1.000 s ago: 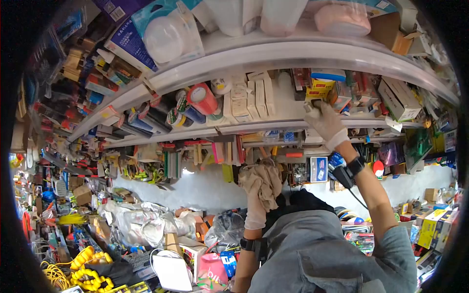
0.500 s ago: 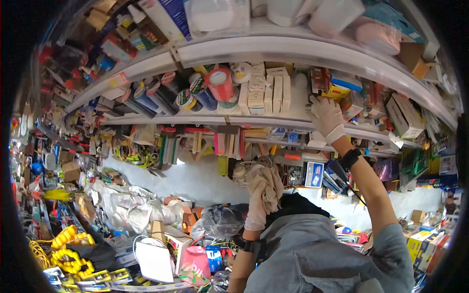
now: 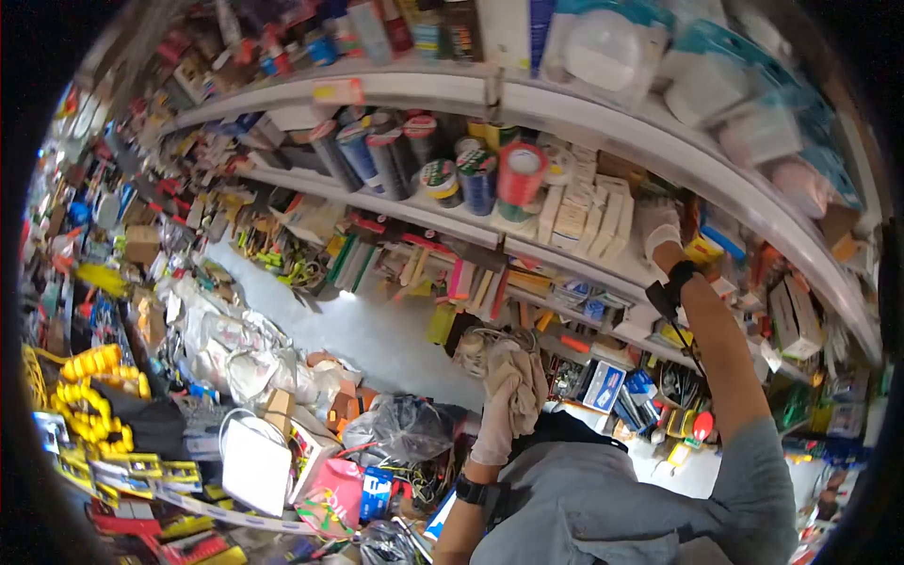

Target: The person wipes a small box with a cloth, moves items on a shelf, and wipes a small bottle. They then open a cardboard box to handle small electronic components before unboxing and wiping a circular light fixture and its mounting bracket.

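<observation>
My left hand (image 3: 493, 435), in a white glove, is closed around a crumpled beige cloth (image 3: 514, 379) in front of my body. My right hand (image 3: 661, 229), also gloved, reaches deep into the middle shelf (image 3: 565, 262). Its fingers are blurred and partly out of sight, so their grip does not show. Just left of it stand several small white boxes (image 3: 591, 218). On its right lies a yellow and blue box (image 3: 708, 245). Further left on the same shelf are a red tape roll (image 3: 521, 169) and several dark rolls (image 3: 388, 160).
An upper shelf edge (image 3: 603, 115) curves above my right arm, with packaged goods (image 3: 607, 47) on it. Lower down hang several books or pads (image 3: 461, 281). Piled on the left are plastic bags (image 3: 226, 330), yellow coiled hose (image 3: 94, 386) and a white panel (image 3: 256, 466).
My view has turned and tilted, so the shelves slant now. My right hand has gone from the shelf's front, by the yellow box, deeper in beside the white boxes. My left hand keeps the cloth.
</observation>
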`<state>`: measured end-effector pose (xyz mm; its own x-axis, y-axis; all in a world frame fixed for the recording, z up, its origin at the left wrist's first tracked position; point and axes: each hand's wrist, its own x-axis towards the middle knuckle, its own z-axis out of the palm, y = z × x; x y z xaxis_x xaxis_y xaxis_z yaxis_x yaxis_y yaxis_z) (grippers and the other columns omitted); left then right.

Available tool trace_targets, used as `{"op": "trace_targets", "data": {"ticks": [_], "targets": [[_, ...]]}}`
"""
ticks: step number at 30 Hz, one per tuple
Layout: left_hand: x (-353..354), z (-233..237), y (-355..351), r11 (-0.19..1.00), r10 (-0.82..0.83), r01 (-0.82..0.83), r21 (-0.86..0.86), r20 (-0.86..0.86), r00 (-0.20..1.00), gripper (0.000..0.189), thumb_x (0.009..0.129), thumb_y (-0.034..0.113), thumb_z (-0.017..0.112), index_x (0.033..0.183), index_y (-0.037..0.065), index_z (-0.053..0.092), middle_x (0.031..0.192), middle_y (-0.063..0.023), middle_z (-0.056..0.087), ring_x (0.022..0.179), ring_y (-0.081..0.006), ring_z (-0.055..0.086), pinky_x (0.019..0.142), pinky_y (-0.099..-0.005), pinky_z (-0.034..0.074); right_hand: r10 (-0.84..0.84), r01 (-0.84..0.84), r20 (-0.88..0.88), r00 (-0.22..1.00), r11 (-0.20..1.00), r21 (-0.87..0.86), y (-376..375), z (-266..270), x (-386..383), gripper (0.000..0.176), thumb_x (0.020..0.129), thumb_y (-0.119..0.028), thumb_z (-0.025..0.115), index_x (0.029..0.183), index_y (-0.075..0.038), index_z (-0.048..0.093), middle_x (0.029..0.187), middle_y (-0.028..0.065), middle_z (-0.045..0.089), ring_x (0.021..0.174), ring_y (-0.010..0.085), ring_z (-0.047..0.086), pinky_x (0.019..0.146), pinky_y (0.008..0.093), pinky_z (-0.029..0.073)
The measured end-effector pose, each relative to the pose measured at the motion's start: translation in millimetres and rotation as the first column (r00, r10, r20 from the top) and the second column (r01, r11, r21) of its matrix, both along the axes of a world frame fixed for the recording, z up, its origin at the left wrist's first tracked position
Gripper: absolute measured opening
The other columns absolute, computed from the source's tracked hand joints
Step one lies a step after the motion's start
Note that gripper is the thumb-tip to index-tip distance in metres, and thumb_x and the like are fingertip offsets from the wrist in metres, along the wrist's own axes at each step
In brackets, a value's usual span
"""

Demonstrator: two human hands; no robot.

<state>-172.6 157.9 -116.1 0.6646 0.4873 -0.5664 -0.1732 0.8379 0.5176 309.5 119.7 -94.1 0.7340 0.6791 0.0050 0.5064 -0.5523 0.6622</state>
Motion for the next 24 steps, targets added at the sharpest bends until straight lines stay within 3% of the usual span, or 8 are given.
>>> {"op": "trace_targets", "data": {"ticks": [1, 7, 10, 14, 17, 19, 20, 24], "targets": [[-2.1, -5.9, -0.8, 1.000, 0.023, -0.023, 0.014, 0.016, 1.000, 0.023, 0.096, 0.016, 0.058, 0.118, 0.007, 0.056, 0.108, -0.0007, 0.060, 0.096, -0.0081, 0.059, 0.079, -0.0232, 0.049, -0.231, 0.154, -0.369, 0.900, 0.961, -0.228, 10.3, 29.9, -16.7, 0.055, 0.097, -0.022, 0.051, 0.148, -0.008, 0.036, 0.152, 0.0129, 0.037, 0.132, 0.0311, 0.045, 0.109, 0.0416, 0.037], [-12.0, -47.4, -5.5, 0.987, 0.091, -0.087, 0.136, -0.021, 0.996, 0.032, 0.100, 0.023, 0.054, 0.128, 0.007, 0.055, 0.121, -0.0041, 0.061, 0.105, -0.0160, 0.061, 0.086, -0.0276, 0.054, -0.182, 0.124, -0.241, 0.953, 0.963, -0.238, 19.7, 14.8, -2.5, 0.050, 0.098, -0.020, 0.049, 0.145, -0.005, 0.041, 0.139, 0.0237, 0.050, 0.113, 0.0321, 0.060, 0.076, 0.0432, 0.051], [-7.7, -44.2, 2.0, 0.990, 0.041, -0.043, 0.137, 0.024, 0.999, 0.038, 0.100, 0.023, 0.053, 0.134, 0.006, 0.051, 0.130, -0.0072, 0.057, 0.116, -0.0202, 0.057, 0.098, -0.0315, 0.050, -0.025, 0.024, -0.299, 0.954, 1.000, -0.007, 12.0, 60.7, -45.3, 0.045, 0.099, -0.021, 0.045, 0.141, -0.007, 0.046, 0.129, 0.0228, 0.058, 0.103, 0.0317, 0.063, 0.075, 0.0434, 0.051], [9.4, 10.1, 2.0, 0.991, 0.038, -0.006, -0.134, 0.237, 0.971, 0.025, 0.098, 0.017, 0.054, 0.121, 0.007, 0.055, 0.112, -0.0034, 0.059, 0.104, -0.0131, 0.058, 0.089, -0.0250, 0.047, -0.131, 0.106, -0.282, 0.950, 0.989, -0.103, -6.3, 59.1, -40.3, 0.041, 0.100, -0.019, 0.040, 0.138, -0.009, 0.049, 0.124, 0.0226, 0.062, 0.100, 0.0325, 0.065, 0.078, 0.0455, 0.052], [15.9, 19.9, 0.2, 0.995, 0.036, -0.015, -0.095, 0.231, 0.972, 0.026, 0.099, 0.020, 0.053, 0.121, 0.006, 0.056, 0.113, -0.0031, 0.060, 0.103, -0.0141, 0.059, 0.088, -0.0258, 0.048, -0.125, 0.123, -0.018, 0.992, 0.989, -0.078, -30.1, 66.6, -60.1, 0.044, 0.095, -0.023, 0.048, 0.137, -0.010, 0.050, 0.120, 0.0221, 0.063, 0.105, 0.0321, 0.063, 0.085, 0.0491, 0.051], [16.9, 10.3, 2.7, 0.988, -0.007, 0.040, -0.148, 0.219, 0.976, 0.049, 0.101, 0.030, 0.048, 0.145, 0.008, 0.039, 0.145, -0.0096, 0.045, 0.131, -0.0272, 0.046, 0.112, -0.0406, 0.037, 0.161, -0.132, -0.025, 0.987, 0.884, 0.449, -49.0, 126.4, -123.4, 0.050, 0.086, -0.024, 0.061, 0.133, -0.009, 0.052, 0.118, 0.0223, 0.063, 0.112, 0.0322, 0.059, 0.091, 0.0483, 0.048], [20.6, 18.7, 2.8, 0.988, -0.016, 0.049, -0.147, 0.218, 0.976, 0.049, 0.101, 0.030, 0.048, 0.145, 0.008, 0.039, 0.145, -0.0096, 0.045, 0.131, -0.0272, 0.046, 0.112, -0.0406, 0.037, 0.151, -0.124, -0.026, 0.988, 0.885, 0.450, -55.2, 134.1, -141.3, 0.050, 0.086, -0.024, 0.061, 0.133, -0.009, 0.052, 0.118, 0.0223, 0.063, 0.112, 0.0322, 0.059, 0.091, 0.0483, 0.048], [51.4, 85.4, 10.6, 0.973, -0.036, 0.142, -0.180, 0.492, 0.870, 0.062, 0.101, 0.049, 0.042, 0.151, 0.015, 0.030, 0.152, -0.0075, 0.035, 0.137, -0.0281, 0.037, 0.116, -0.0440, 0.031, 0.558, 0.147, -0.327, 0.763, 0.343, 0.928, -81.9, 141.7, -203.5, 0.057, 0.076, -0.012, 0.070, 0.129, -0.005, 0.051, 0.125, 0.0161, 0.058, 0.121, 0.0286, 0.052, 0.101, 0.0390, 0.041]]}}
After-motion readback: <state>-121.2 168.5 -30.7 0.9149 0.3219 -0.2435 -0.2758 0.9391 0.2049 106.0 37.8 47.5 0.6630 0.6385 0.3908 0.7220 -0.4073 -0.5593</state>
